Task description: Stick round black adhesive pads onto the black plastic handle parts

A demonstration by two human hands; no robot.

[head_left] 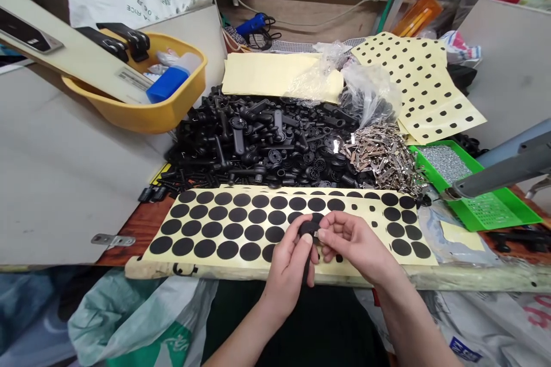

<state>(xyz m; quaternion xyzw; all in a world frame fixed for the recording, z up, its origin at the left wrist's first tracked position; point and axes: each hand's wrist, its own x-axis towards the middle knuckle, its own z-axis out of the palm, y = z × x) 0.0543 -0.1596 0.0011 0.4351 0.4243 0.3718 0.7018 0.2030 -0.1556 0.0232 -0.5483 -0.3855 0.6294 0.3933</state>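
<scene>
My left hand (pixel 290 266) is closed around a black plastic handle part (pixel 307 229) with a rounded head, held above the front of the table. At that head, my right hand (pixel 350 241) pinches a small shiny metal clip (pixel 317 234), which touches or nearly touches the black part. Fingers hide most of both pieces. Beneath the hands lies a pale yellow sheet of round black stickers (pixel 233 231); on its right part several discs are peeled away, leaving small black dots.
Behind the sheet is a heap of black plastic parts (pixel 258 137), with a pile of metal clips (pixel 379 155) on its right. A green tray (pixel 512 212) holds small silvery pieces; a grey-handled tool (pixel 503 169) reaches over it. A yellow bin (pixel 172 109) stands at left.
</scene>
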